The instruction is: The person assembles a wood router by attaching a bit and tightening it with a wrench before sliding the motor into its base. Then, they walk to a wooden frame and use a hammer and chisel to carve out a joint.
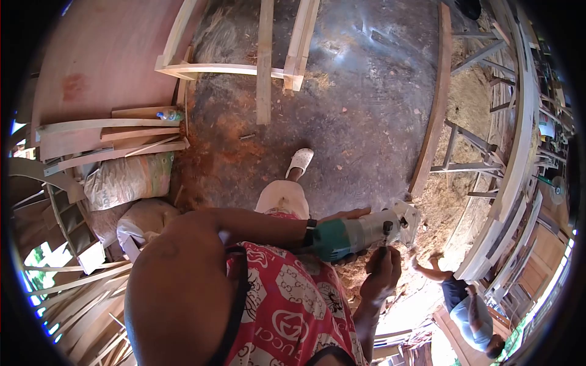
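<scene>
Two hands steady the green trimmer at four o'clock, left hand wrapped around its body, right hand curled closed just beneath, so its base meets the plank end.

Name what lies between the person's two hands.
The green power tool lies between the left hand and the right hand, seen in the head view.
</scene>
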Action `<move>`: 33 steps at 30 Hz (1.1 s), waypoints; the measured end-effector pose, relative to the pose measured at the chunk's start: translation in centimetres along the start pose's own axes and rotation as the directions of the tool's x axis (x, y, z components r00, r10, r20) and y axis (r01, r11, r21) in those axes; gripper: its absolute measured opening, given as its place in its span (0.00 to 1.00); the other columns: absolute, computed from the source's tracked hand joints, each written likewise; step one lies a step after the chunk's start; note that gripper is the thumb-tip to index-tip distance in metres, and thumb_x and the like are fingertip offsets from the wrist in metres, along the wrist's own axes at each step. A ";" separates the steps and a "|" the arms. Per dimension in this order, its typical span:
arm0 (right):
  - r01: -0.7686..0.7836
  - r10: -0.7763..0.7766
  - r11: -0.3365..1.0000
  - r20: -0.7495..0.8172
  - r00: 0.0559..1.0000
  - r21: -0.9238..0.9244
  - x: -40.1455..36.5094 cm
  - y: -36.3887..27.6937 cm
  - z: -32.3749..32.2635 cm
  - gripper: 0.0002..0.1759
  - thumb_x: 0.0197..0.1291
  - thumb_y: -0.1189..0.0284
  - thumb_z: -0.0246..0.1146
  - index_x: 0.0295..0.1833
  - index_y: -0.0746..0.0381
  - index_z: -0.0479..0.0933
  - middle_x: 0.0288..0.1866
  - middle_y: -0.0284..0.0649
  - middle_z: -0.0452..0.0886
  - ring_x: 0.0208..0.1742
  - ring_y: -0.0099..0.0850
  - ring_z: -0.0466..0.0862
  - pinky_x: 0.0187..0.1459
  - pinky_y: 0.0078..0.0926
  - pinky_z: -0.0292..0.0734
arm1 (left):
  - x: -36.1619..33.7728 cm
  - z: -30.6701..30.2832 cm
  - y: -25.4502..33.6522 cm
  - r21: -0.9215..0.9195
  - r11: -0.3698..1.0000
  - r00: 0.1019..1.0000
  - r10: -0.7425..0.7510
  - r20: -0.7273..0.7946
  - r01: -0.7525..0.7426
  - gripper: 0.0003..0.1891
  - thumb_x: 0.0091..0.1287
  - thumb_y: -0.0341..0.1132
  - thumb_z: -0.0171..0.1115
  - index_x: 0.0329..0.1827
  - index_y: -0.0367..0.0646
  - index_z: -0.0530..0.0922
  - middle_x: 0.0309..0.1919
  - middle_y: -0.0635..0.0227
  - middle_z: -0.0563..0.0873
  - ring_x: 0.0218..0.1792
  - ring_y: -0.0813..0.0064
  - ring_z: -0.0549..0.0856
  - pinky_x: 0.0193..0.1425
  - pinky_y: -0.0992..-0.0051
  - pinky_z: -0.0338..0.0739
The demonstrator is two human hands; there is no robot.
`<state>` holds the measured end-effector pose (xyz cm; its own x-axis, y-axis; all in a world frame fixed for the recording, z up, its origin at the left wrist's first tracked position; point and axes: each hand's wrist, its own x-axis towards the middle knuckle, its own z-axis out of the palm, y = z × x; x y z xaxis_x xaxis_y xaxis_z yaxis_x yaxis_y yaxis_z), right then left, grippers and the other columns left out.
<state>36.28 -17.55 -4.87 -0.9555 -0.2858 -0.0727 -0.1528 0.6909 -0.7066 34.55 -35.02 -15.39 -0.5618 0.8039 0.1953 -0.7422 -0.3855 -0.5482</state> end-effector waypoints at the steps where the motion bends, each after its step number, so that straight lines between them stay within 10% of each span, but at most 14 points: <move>1: -0.179 0.191 0.973 -0.076 0.979 0.148 -0.4 -0.9 0.0 0.08 0.67 0.77 0.57 0.44 0.70 0.79 0.33 0.44 0.80 0.26 0.33 0.77 0.25 0.33 0.70 | -0.1 -0.3 -0.1 0.020 1.000 1.000 -0.013 -0.020 0.014 0.38 0.72 0.71 0.46 0.62 0.44 0.79 0.37 0.52 0.90 0.29 0.58 0.92 0.29 0.60 0.90; 3: -0.327 0.379 0.893 -0.125 0.917 0.309 -1.1 -1.5 0.2 0.09 0.67 0.78 0.57 0.45 0.72 0.80 0.34 0.45 0.81 0.28 0.36 0.78 0.27 0.35 0.72 | -0.3 -1.2 -0.6 0.046 0.998 0.999 -0.029 -0.043 0.031 0.38 0.72 0.72 0.47 0.62 0.45 0.79 0.37 0.52 0.90 0.29 0.58 0.92 0.29 0.61 0.90; 5: 0.065 -0.102 0.983 -0.223 0.969 -0.170 -1.9 -1.7 0.6 0.11 0.68 0.78 0.56 0.49 0.74 0.79 0.37 0.48 0.81 0.31 0.39 0.81 0.30 0.37 0.75 | -0.6 -2.4 -1.7 -0.042 0.995 0.995 -0.089 -0.048 0.087 0.39 0.71 0.72 0.47 0.63 0.45 0.79 0.37 0.52 0.90 0.30 0.57 0.92 0.30 0.57 0.90; 9: 0.122 -0.227 0.932 -0.288 0.930 -0.341 -5.9 -0.7 1.6 0.12 0.71 0.76 0.52 0.48 0.74 0.77 0.37 0.52 0.80 0.33 0.47 0.83 0.33 0.42 0.77 | -1.2 -4.7 -3.7 0.046 0.985 0.980 -0.159 -0.121 0.165 0.40 0.70 0.74 0.46 0.64 0.45 0.78 0.37 0.51 0.90 0.31 0.55 0.92 0.30 0.53 0.90; 18: 0.051 -0.214 0.917 -0.379 0.900 -0.397 -19.5 1.0 4.4 0.08 0.71 0.77 0.54 0.49 0.71 0.76 0.35 0.51 0.79 0.31 0.51 0.81 0.33 0.46 0.75 | -4.2 -15.4 -11.3 0.028 0.870 0.840 -0.482 0.250 0.492 0.40 0.71 0.71 0.48 0.68 0.43 0.74 0.53 0.41 0.84 0.51 0.49 0.89 0.51 0.49 0.85; 22: -0.098 -0.046 0.954 -0.462 0.886 -0.283 -27.7 2.8 6.7 0.09 0.72 0.78 0.55 0.50 0.71 0.78 0.37 0.54 0.82 0.35 0.53 0.83 0.35 0.46 0.77 | -9.4 -15.6 -15.5 0.112 0.811 0.782 -0.584 0.216 0.575 0.38 0.71 0.69 0.50 0.66 0.43 0.74 0.49 0.43 0.84 0.47 0.51 0.88 0.48 0.52 0.84; 25: -0.102 -0.230 0.874 -0.588 0.776 -0.476 -34.0 4.8 7.7 0.10 0.74 0.72 0.55 0.47 0.67 0.78 0.31 0.46 0.80 0.27 0.42 0.80 0.27 0.38 0.74 | -10.7 -15.6 -19.2 0.186 0.798 0.793 -0.598 0.118 0.574 0.36 0.71 0.67 0.51 0.64 0.42 0.74 0.47 0.45 0.84 0.44 0.53 0.87 0.46 0.54 0.83; 26: -0.143 0.402 0.882 -0.560 0.725 0.449 -36.5 4.9 7.4 0.12 0.76 0.68 0.53 0.45 0.65 0.77 0.28 0.41 0.77 0.23 0.35 0.75 0.24 0.33 0.70 | -10.2 -16.1 -20.8 0.213 0.790 0.797 -0.599 0.070 0.575 0.35 0.71 0.67 0.51 0.63 0.42 0.74 0.46 0.45 0.83 0.43 0.53 0.87 0.45 0.55 0.83; 27: -0.025 0.738 0.140 -0.087 0.669 0.990 -39.0 5.0 6.9 0.14 0.77 0.63 0.52 0.43 0.62 0.76 0.25 0.36 0.74 0.20 0.28 0.70 0.22 0.27 0.66 | -8.8 -16.7 -22.8 0.248 0.780 0.804 -0.595 0.010 0.574 0.35 0.71 0.66 0.52 0.62 0.42 0.74 0.45 0.45 0.83 0.42 0.54 0.86 0.44 0.55 0.83; 29: 0.106 0.713 -0.185 0.059 0.698 0.977 -42.9 6.2 6.1 0.17 0.78 0.59 0.49 0.40 0.59 0.73 0.23 0.30 0.67 0.18 0.21 0.61 0.20 0.22 0.57 | -5.5 -17.7 -26.4 0.314 0.742 0.799 -0.593 -0.105 0.592 0.34 0.71 0.65 0.52 0.61 0.42 0.74 0.43 0.46 0.83 0.41 0.55 0.86 0.42 0.57 0.82; 33: 0.230 0.661 -0.402 0.107 0.743 0.886 -47.5 7.6 4.4 0.21 0.79 0.59 0.46 0.38 0.62 0.74 0.23 0.31 0.67 0.18 0.21 0.59 0.22 0.19 0.54 | 0.4 -21.0 -33.1 0.359 0.614 0.709 -0.642 -0.291 0.703 0.31 0.71 0.63 0.54 0.58 0.42 0.74 0.40 0.48 0.82 0.37 0.57 0.85 0.39 0.59 0.81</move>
<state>81.59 -1.62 -9.87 -0.7837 0.1734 -0.5965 0.0654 -0.9319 -0.3568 66.56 -12.44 -14.29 0.1842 0.9494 0.2542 -0.9818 0.1658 0.0925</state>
